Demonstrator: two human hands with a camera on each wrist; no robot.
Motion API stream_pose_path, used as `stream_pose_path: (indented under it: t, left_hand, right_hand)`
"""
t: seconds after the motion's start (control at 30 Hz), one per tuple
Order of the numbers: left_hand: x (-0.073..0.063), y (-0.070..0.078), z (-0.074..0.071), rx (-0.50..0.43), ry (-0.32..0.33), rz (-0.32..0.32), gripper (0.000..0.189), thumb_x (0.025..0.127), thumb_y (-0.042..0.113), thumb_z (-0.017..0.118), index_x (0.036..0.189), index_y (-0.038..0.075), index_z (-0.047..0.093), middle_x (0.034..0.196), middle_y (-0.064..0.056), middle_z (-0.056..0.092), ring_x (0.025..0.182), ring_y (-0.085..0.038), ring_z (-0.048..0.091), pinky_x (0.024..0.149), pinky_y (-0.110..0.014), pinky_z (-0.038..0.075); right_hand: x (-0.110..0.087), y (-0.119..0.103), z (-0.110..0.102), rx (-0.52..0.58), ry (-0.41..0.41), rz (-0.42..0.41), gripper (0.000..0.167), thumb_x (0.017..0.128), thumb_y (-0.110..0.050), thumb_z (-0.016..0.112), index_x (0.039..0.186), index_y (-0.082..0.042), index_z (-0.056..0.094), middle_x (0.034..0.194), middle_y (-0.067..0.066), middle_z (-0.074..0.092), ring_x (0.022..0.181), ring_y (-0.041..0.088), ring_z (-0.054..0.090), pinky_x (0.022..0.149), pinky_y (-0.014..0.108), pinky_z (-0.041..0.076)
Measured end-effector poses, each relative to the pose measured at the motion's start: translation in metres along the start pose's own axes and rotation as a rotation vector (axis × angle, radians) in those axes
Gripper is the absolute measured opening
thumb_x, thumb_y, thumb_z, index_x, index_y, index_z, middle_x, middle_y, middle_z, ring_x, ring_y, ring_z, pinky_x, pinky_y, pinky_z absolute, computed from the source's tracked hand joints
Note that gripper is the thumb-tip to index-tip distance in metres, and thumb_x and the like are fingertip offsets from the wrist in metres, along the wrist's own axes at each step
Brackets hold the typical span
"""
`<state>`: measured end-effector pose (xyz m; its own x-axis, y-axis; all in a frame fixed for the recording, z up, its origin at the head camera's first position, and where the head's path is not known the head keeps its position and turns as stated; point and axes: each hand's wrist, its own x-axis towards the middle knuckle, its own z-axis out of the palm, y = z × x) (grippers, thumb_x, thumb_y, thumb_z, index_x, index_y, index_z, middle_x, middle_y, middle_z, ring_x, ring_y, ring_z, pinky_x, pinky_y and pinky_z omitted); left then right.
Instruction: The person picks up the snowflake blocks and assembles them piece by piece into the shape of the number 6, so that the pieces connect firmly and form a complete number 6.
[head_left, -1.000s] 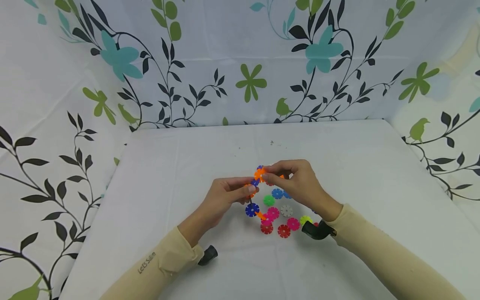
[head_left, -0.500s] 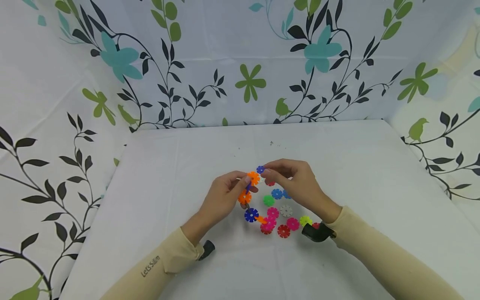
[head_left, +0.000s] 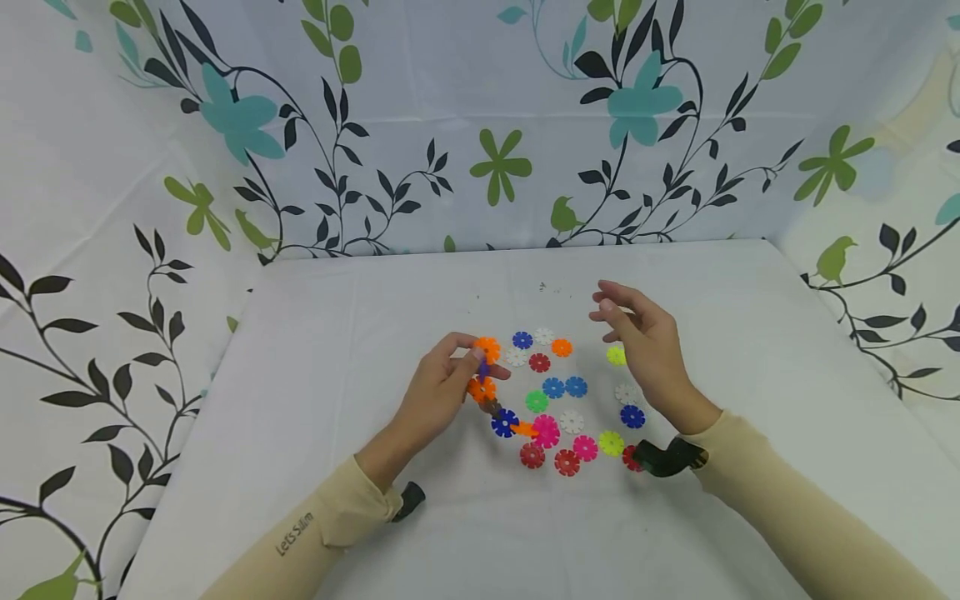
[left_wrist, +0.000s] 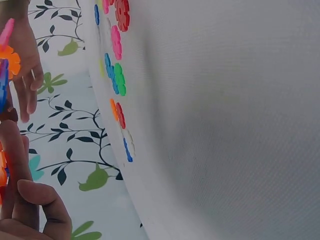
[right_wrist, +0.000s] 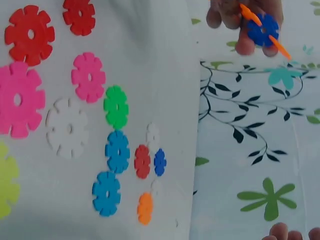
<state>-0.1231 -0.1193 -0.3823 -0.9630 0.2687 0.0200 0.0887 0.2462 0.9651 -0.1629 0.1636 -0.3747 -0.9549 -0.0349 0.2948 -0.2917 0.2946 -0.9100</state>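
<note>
On the left sleeve there was dark printed writing; the first word read "Let's", while the second was too small to read with certainty. The left hand was pinching, between thumb and fingers, the top orange disc of a chain of joined notched discs. This chain hung down in front of the hand, through purple, orange and dark blue pieces, to a pink one at its lower end; whether this end touched the table, I could not tell. The right hand held nothing and was raised, with its fingers loosely bent. It covered part of a yellow disc. Near its wrist lay a white disc and a blue disc. A black curved piece at the right sleeve stood partly over a red disc. Between the hands, a green disc lay beside two light blue discs. Behind the table hung a cloth printed with leaves, flowers and birds.
</note>
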Motion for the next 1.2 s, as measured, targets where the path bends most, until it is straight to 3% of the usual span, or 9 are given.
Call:
stream_pose_path:
  t: [0.13,0.3,0.43,0.6,0.7,0.8,0.97,1.2]
  left_hand:
    - [0.001,-0.002,-0.001,-0.015,0.01,-0.034,0.022,0.11,0.029,0.044,0.125,0.015,0.051,0.102,0.006,0.076,0.07,-0.051,0.053,0.058,-0.025,0.034]
    - [0.001,-0.003,-0.003,-0.057,-0.001,-0.048,0.022,0.11,0.029,0.044,0.126,0.014,0.049,0.103,0.002,0.076,0.073,-0.045,0.066,0.061,-0.026,0.036]
    - [0.001,-0.003,-0.004,-0.082,-0.008,-0.054,0.022,0.11,0.026,0.045,0.126,0.012,0.049,0.104,0.0,0.076,0.074,-0.039,0.071,0.064,-0.028,0.039]
    - [0.001,-0.004,-0.004,-0.119,-0.003,-0.072,0.021,0.109,0.024,0.046,0.125,0.011,0.05,0.105,-0.004,0.076,0.075,-0.041,0.069,0.064,-0.027,0.041]
    - [0.001,-0.005,-0.004,-0.131,-0.001,-0.085,0.021,0.109,0.024,0.046,0.124,0.011,0.051,0.105,-0.006,0.076,0.076,-0.045,0.066,0.064,-0.027,0.042]
    - [0.002,-0.007,-0.004,-0.138,-0.002,-0.093,0.021,0.109,0.025,0.046,0.123,0.011,0.052,0.105,-0.007,0.076,0.074,-0.04,0.067,0.064,-0.027,0.042]
    - [0.002,-0.007,-0.004,-0.154,-0.007,-0.101,0.021,0.109,0.025,0.046,0.122,0.01,0.052,0.104,-0.007,0.076,0.072,-0.028,0.072,0.064,-0.026,0.042]
    - [0.001,-0.004,-0.003,-0.184,-0.023,-0.116,0.021,0.109,0.025,0.046,0.122,0.009,0.052,0.104,-0.008,0.076,0.072,-0.029,0.074,0.063,-0.025,0.042]
  right_hand:
    - [0.002,0.01,-0.013,-0.01,0.06,0.059,0.05,0.106,-0.037,0.053,0.147,-0.009,0.052,0.136,0.013,0.059,0.111,0.014,0.065,0.084,0.021,0.054]
    - [0.006,0.028,-0.028,-0.079,0.083,0.148,0.053,0.105,-0.042,0.053,0.147,-0.009,0.052,0.138,0.013,0.058,0.109,0.01,0.063,0.082,0.021,0.053]
    - [0.009,0.044,-0.039,-0.156,0.069,0.252,0.055,0.103,-0.044,0.055,0.146,-0.009,0.053,0.137,0.012,0.059,0.11,0.015,0.06,0.088,0.03,0.05]
    - [0.011,0.06,-0.046,-0.243,0.013,0.362,0.055,0.101,-0.042,0.061,0.144,-0.007,0.056,0.139,0.015,0.058,0.119,0.03,0.055,0.097,0.039,0.045]
    - [0.012,0.067,-0.048,-0.29,-0.048,0.408,0.056,0.1,-0.041,0.063,0.144,-0.007,0.056,0.138,0.017,0.057,0.122,0.035,0.052,0.098,0.045,0.045]
    - [0.014,0.072,-0.049,-0.342,-0.123,0.437,0.055,0.1,-0.039,0.065,0.143,-0.007,0.057,0.136,0.019,0.056,0.124,0.038,0.052,0.101,0.051,0.045]
    - [0.016,0.076,-0.049,-0.446,-0.241,0.454,0.051,0.097,-0.034,0.069,0.138,-0.005,0.061,0.136,0.022,0.059,0.124,0.04,0.052,0.1,0.054,0.047]
    - [0.015,0.075,-0.045,-0.582,-0.299,0.408,0.047,0.092,-0.03,0.075,0.13,-0.004,0.068,0.128,0.021,0.065,0.118,0.04,0.056,0.094,0.052,0.05]
